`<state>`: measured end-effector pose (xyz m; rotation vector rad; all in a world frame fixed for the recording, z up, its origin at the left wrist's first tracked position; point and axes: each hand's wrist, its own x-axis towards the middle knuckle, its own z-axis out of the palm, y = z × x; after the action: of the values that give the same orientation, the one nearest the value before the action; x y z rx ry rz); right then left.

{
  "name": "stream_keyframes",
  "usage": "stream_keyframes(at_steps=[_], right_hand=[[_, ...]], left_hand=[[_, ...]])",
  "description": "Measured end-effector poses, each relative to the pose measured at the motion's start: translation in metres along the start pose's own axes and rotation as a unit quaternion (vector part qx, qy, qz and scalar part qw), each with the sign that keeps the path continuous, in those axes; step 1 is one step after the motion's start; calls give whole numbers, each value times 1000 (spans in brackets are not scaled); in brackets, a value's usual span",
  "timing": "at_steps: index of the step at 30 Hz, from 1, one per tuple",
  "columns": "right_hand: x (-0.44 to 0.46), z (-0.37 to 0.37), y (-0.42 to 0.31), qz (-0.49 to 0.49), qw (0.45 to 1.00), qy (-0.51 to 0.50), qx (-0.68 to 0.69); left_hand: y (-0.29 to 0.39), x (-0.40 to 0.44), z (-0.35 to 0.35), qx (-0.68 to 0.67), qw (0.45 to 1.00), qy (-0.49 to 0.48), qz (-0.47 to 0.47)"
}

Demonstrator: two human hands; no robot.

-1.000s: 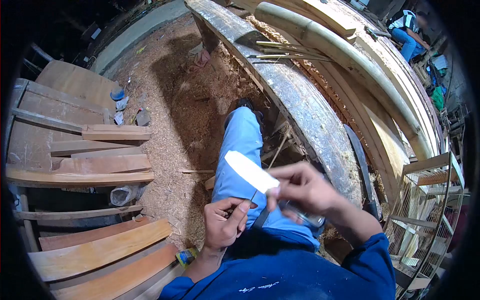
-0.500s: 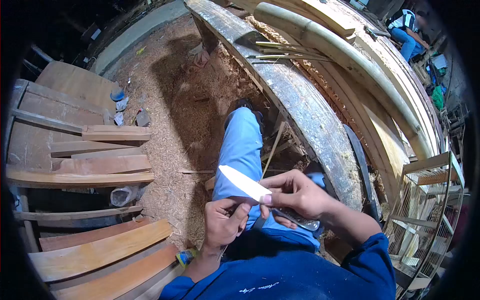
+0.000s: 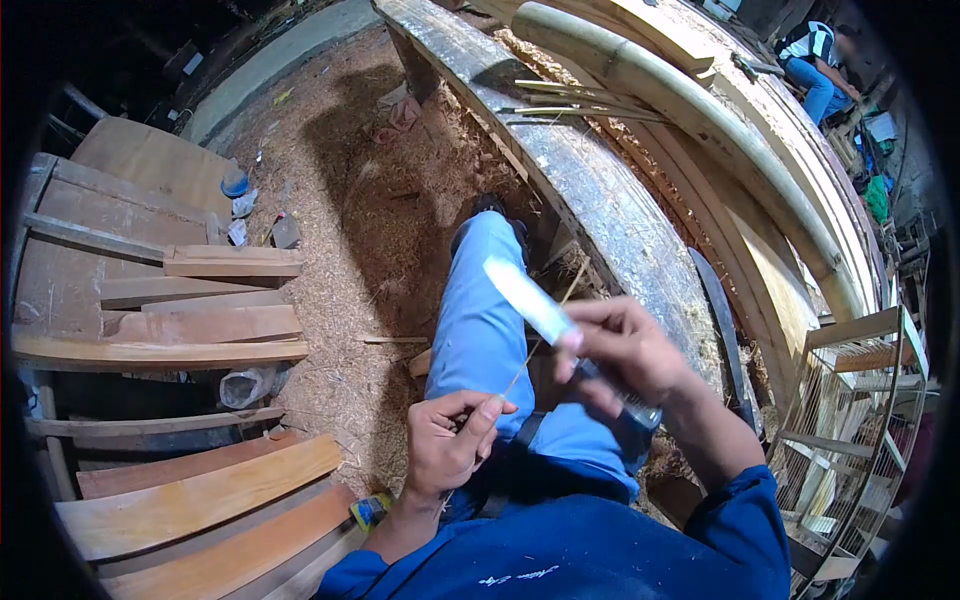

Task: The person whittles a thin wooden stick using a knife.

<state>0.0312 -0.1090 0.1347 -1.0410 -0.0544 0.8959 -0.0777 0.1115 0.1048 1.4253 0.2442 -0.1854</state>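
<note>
My right hand is closed around the handle of a knife. Its wide, bright blade points up and to the left over my leg, and hand and knife are smeared by motion. My left hand pinches a thin bamboo strip between thumb and fingers. The strip runs up and right from my fingertips, passing by the blade; whether blade and strip touch, I cannot tell. Part of the strip's lower end shows below my left hand.
A worn wooden bench curves past my right side, carrying several thin strips and a thick bamboo pole. Wooden boards lie at left. A slatted frame stands right. Another person sits far right. Shavings cover the floor.
My right hand and the knife have moved up and right, away from my left hand. More of the bamboo strip shows between the hands. My left hand has barely moved.
</note>
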Motion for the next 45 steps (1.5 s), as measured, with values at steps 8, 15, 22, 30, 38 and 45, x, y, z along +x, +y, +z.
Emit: stream_keyframes(at_steps=[8, 15, 22, 30, 38, 45], right_hand=[[-1, 26, 22, 87, 992, -85, 40], [0, 3, 0, 5, 1000, -19, 25], [5, -6, 5, -18, 999, -23, 34], [1, 17, 18, 58, 996, -72, 17], [-1, 14, 14, 56, 997, -60, -11], [0, -9, -5, -37, 999, -4, -4]], left_hand=[[1, 2, 1, -14, 1000, -11, 4], [1, 2, 3, -51, 998, -13, -19], [-3, 6, -2, 32, 999, -16, -5], [4, 5, 2, -11, 1000, -22, 3], [7, 2, 3, -13, 999, -35, 9], [2, -1, -5, -7, 999, -38, 14]])
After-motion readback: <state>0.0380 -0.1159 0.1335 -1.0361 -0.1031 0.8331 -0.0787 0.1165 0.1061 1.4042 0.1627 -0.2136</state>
